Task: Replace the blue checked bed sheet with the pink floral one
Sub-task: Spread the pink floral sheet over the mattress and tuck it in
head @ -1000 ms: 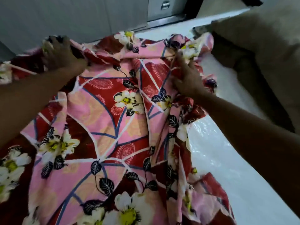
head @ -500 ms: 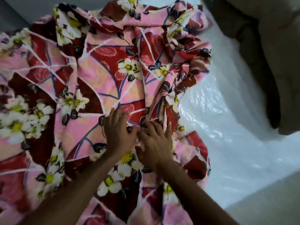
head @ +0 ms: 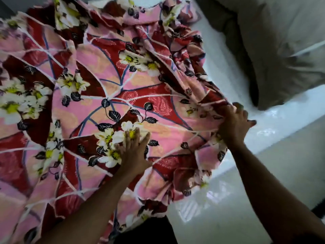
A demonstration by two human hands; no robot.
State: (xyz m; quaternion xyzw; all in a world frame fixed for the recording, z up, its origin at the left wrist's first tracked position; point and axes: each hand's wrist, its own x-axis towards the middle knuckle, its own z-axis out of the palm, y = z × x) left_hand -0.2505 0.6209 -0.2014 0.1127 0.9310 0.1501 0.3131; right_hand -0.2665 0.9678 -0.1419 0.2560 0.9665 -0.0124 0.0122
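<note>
Sheet-spreading stage, head view. Pink floral sheet (head: 123, 95) fills the left and centre of the frame, rumpled, its bunched edge running from upper centre down to lower centre. Beyond that edge the white, glossy mattress (head: 281, 124) lies bare at right. The left hand (head: 133, 152), low of centre, lies flat on the cloth, fingers spread and pressing. The right hand (head: 233, 125), right of centre, has its fingers curled round a gathered fold at the sheet's edge.

I judge the cloth light, soft and limp. It should drape, crease and slide readily on the glossy mattress, so I would take hold at hem or corner rather than mid-panel. Open room lies rightward, toward the mattress edge at lower right. The grey pillow (head: 281, 41), upper right, sits on the mattress and bounds any pull that way. I see no blue checked sheet.
</note>
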